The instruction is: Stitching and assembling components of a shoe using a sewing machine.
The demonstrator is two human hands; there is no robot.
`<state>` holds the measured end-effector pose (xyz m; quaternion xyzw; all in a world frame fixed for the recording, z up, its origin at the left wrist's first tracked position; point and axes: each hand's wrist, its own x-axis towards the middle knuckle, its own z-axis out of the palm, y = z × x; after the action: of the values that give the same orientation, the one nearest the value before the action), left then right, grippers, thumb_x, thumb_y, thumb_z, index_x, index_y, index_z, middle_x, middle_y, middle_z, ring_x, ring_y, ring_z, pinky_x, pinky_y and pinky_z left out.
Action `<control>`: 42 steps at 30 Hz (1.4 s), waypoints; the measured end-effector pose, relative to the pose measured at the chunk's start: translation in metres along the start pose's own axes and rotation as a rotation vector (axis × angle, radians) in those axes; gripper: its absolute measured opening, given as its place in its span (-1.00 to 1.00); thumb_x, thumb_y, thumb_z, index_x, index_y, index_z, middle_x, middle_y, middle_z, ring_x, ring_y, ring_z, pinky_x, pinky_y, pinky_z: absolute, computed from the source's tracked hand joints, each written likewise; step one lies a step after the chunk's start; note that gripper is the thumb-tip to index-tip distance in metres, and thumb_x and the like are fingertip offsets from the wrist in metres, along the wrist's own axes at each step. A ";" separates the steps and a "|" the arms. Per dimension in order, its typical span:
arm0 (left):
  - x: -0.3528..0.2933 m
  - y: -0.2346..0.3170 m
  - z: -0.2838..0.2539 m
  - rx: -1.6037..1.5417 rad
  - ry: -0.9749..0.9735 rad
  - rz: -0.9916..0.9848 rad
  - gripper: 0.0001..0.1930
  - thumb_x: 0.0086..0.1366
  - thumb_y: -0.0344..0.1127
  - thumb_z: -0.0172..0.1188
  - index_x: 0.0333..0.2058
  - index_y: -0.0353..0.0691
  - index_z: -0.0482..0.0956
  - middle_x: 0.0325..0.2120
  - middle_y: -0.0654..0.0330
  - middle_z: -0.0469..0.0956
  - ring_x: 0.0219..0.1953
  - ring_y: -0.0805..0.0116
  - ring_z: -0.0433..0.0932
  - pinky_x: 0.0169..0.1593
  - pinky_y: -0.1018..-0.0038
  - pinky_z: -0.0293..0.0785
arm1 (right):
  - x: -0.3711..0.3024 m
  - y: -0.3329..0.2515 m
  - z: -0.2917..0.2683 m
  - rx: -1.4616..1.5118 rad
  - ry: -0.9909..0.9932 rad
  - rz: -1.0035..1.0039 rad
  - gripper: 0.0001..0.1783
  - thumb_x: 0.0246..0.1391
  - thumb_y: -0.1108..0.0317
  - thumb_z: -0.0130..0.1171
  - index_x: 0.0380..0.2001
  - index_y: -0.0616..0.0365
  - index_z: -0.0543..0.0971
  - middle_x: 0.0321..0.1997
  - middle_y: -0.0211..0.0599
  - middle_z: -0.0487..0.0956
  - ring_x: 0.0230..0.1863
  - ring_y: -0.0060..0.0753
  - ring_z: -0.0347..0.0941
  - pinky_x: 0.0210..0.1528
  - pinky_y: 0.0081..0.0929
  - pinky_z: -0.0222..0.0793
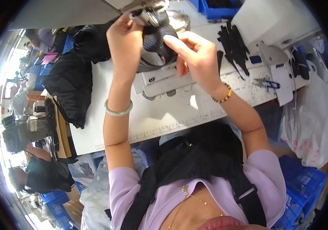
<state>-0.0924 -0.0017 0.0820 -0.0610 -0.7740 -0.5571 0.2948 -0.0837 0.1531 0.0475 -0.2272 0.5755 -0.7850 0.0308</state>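
Observation:
A black textured fabric piece (157,39), bent into a loop, sits under the metal head of a sewing machine (144,17). My left hand (124,44) is closed on its left edge, fingertips close to the machine's metal parts. On the other side, my right hand (196,53) pinches the fabric between thumb and fingers, its lower fingers curled. The needle cannot be made out. Beneath the loop lies the machine's pale bed plate (160,82).
Black fabric pieces (71,80) hang over the table's left side. Black strips (233,48) and blue-handled thread snips (267,83) lie to the right. A blue bin (217,11) stands at the back. A ruler scale (171,129) runs along the table's front edge.

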 end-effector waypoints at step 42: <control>-0.105 -0.060 0.068 -0.426 -0.444 -0.746 -0.77 0.22 -0.30 0.18 -0.31 -0.41 0.54 -0.49 0.17 0.56 -0.44 0.45 0.56 -0.33 0.65 0.42 | -0.069 0.041 -0.100 -0.101 -0.074 0.405 -0.75 0.00 0.41 0.23 -0.30 0.31 0.42 -0.45 -0.37 0.47 -0.55 -0.71 0.41 -0.61 -0.78 0.34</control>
<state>-0.0577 0.0616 -0.0365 0.0443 -0.6559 -0.7445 -0.1168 -0.0696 0.2498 -0.0361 -0.1369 0.6464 -0.7240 0.1979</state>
